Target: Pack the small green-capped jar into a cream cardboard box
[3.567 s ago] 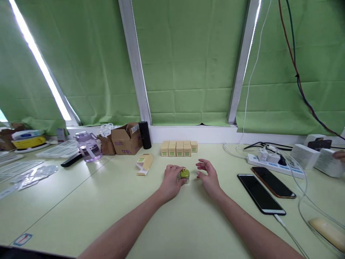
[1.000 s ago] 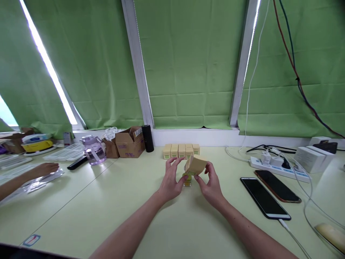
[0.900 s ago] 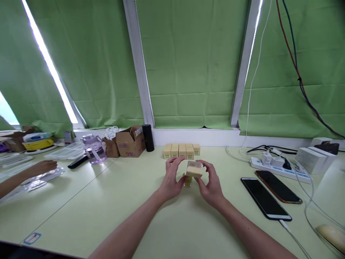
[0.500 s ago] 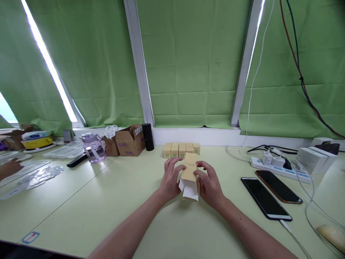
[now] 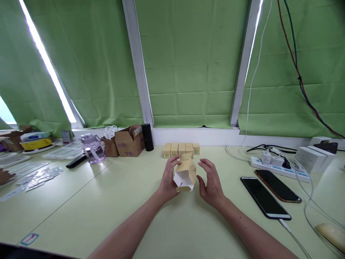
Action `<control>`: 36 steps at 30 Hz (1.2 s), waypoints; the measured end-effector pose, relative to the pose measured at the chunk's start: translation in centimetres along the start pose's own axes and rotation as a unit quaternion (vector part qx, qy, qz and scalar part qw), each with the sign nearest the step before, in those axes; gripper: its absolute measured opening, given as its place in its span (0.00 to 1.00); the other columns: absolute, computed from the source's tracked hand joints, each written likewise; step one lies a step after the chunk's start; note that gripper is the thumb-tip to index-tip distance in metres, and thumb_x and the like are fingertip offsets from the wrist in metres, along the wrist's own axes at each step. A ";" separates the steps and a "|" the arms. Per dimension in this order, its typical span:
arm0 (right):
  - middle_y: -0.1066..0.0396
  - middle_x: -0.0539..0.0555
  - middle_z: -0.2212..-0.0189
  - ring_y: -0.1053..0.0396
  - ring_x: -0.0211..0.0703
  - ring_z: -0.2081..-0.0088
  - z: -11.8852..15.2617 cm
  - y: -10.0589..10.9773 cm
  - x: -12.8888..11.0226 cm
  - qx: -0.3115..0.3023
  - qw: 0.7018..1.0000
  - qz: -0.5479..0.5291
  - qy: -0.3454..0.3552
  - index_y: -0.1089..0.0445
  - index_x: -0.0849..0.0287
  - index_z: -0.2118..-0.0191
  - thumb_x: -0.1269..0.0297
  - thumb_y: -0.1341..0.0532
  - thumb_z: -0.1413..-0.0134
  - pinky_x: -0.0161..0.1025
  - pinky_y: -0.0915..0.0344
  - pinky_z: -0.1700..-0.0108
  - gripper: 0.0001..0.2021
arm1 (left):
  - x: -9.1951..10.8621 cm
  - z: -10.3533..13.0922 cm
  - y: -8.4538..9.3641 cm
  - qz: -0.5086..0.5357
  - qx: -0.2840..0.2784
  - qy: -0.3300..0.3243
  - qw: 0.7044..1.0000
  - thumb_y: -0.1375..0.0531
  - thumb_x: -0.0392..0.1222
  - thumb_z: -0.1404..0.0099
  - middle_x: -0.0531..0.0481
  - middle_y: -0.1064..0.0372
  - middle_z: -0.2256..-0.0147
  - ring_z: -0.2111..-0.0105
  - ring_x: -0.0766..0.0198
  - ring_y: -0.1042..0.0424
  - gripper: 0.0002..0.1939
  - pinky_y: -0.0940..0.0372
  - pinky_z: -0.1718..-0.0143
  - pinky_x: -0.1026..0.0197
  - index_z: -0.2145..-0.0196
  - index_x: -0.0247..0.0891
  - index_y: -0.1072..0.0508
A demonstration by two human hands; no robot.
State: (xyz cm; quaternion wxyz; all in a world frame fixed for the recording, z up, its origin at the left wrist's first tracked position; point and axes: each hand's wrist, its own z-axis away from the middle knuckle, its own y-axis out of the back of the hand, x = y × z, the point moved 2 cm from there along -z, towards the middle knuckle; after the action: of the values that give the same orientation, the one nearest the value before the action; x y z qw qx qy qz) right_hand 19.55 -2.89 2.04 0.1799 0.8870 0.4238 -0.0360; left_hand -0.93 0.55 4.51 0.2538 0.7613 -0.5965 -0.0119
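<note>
Centre of the frame: your left hand point(image 5: 169, 178) grips a small tan carton point(image 5: 185, 172), its fingers closed round the left side, and holds it tilted above the counter point(image 5: 107, 201) with the white open end turned down toward you. Your right hand point(image 5: 211, 180) stands just right of the carton, fingers spread and apart from it, holding nothing. Judged from this pose, the step in hand is readying the open carton for closing; whether anything is inside cannot be told. The next move calls for the right fingers to meet the loose white flaps while the left steadies the body. Behind, toward the window sill, a row of matching cartons point(image 5: 181, 149) stands. Two phones point(image 5: 269, 194) lie at right.
</note>
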 end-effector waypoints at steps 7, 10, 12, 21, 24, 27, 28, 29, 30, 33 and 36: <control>0.36 0.64 0.38 0.35 0.62 0.35 0.1 0.1 0.9 0.018 0.998 -0.014 -0.065 0.45 0.49 0.30 0.71 0.43 0.32 0.69 0.30 0.38 0.28 | -0.4 0.3 -0.4 0.152 0.058 0.196 0.967 0.29 0.50 0.34 0.38 0.26 0.43 0.40 0.43 0.27 0.26 0.31 0.40 0.39 0.43 0.43 0.30; 0.36 0.64 0.39 0.35 0.60 0.35 0.1 0.1 0.9 0.016 0.997 -0.019 -0.072 0.43 0.49 0.31 0.71 0.43 0.32 0.68 0.31 0.37 0.26 | -0.6 0.4 -0.6 0.203 0.070 0.247 0.945 0.30 0.56 0.33 0.39 0.24 0.48 0.45 0.46 0.25 0.27 0.31 0.42 0.44 0.44 0.40 0.27; 0.36 0.64 0.39 0.35 0.60 0.35 0.1 0.0 0.9 0.014 0.997 -0.022 -0.073 0.42 0.49 0.32 0.72 0.44 0.32 0.68 0.31 0.37 0.26 | -0.7 0.3 -0.6 0.235 0.069 0.261 0.934 0.31 0.59 0.33 0.38 0.23 0.49 0.47 0.47 0.24 0.28 0.31 0.43 0.47 0.45 0.38 0.26; 0.38 0.63 0.38 0.36 0.59 0.34 0.2 -0.1 0.7 0.002 0.997 -0.046 -0.069 0.40 0.48 0.32 0.74 0.47 0.30 0.67 0.29 0.38 0.25 | -0.4 -0.3 -1.1 0.325 0.074 0.368 0.868 0.28 0.65 0.37 0.42 0.18 0.59 0.57 0.53 0.19 0.39 0.29 0.54 0.55 0.41 0.38 0.33; 0.39 0.63 0.37 0.36 0.59 0.33 0.2 -0.3 0.4 -0.014 0.995 -0.072 -0.073 0.40 0.46 0.32 0.74 0.48 0.30 0.63 0.24 0.42 0.25 | -0.1 -0.5 -1.0 0.318 0.069 0.389 0.862 0.29 0.66 0.37 0.46 0.17 0.64 0.62 0.56 0.19 0.37 0.31 0.58 0.58 0.44 0.40 0.34; 0.44 0.62 0.33 0.31 0.56 0.36 0.3 -0.5 0.0 -0.045 0.989 -0.105 -0.090 0.39 0.43 0.31 0.73 0.48 0.29 0.58 0.20 0.46 0.26 | 0.1 -0.5 -1.1 0.319 0.064 0.398 0.858 0.30 0.68 0.38 0.49 0.18 0.66 0.66 0.59 0.21 0.36 0.33 0.62 0.60 0.46 0.42 0.36; 0.45 0.62 0.32 0.29 0.54 0.38 0.3 -0.6 -0.1 -0.055 0.987 -0.115 -0.095 0.39 0.42 0.31 0.73 0.48 0.29 0.57 0.19 0.46 0.27 | 0.1 -0.5 -1.1 0.319 0.063 0.400 0.857 0.30 0.68 0.38 0.50 0.19 0.67 0.68 0.60 0.22 0.36 0.34 0.63 0.61 0.47 0.43 0.36; 0.47 0.61 0.31 0.28 0.53 0.40 0.3 -0.7 -0.2 -0.062 0.985 -0.123 -0.100 0.40 0.41 0.30 0.73 0.48 0.29 0.57 0.19 0.46 0.27 | 0.1 -0.5 -1.2 0.320 0.062 0.402 0.856 0.29 0.69 0.39 0.52 0.19 0.68 0.69 0.60 0.23 0.36 0.35 0.65 0.61 0.48 0.43 0.37; 0.48 0.60 0.30 0.27 0.53 0.40 0.4 -0.7 -0.3 -0.068 0.984 -0.129 -0.103 0.39 0.40 0.30 0.73 0.48 0.29 0.57 0.19 0.46 0.28 | 0.1 -0.4 -1.3 0.320 0.059 0.403 0.855 0.29 0.69 0.40 0.53 0.20 0.70 0.70 0.61 0.23 0.36 0.36 0.66 0.62 0.49 0.43 0.37; 0.49 0.60 0.30 0.28 0.53 0.39 0.5 -0.9 -0.5 -0.076 0.979 -0.149 -0.113 0.37 0.40 0.31 0.74 0.50 0.29 0.54 0.18 0.46 0.28 | 0.2 -0.2 -1.5 0.321 0.041 0.406 0.855 0.30 0.71 0.40 0.55 0.23 0.72 0.74 0.63 0.27 0.36 0.39 0.70 0.64 0.50 0.44 0.38; 0.47 0.60 0.31 0.30 0.53 0.36 0.6 -1.0 -0.5 -0.068 0.974 -0.172 -0.129 0.32 0.42 0.34 0.74 0.51 0.28 0.52 0.19 0.46 0.26 | 0.3 0.0 -1.7 0.315 0.019 0.401 0.860 0.32 0.71 0.38 0.57 0.25 0.74 0.76 0.65 0.30 0.35 0.42 0.71 0.64 0.50 0.44 0.39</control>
State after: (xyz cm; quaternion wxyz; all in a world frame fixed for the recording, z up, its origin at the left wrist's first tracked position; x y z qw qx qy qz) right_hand 18.50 -2.85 1.29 0.2845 0.7742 0.5446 -0.1518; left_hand 0.65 0.60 3.95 0.4466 0.4761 -0.6514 0.3866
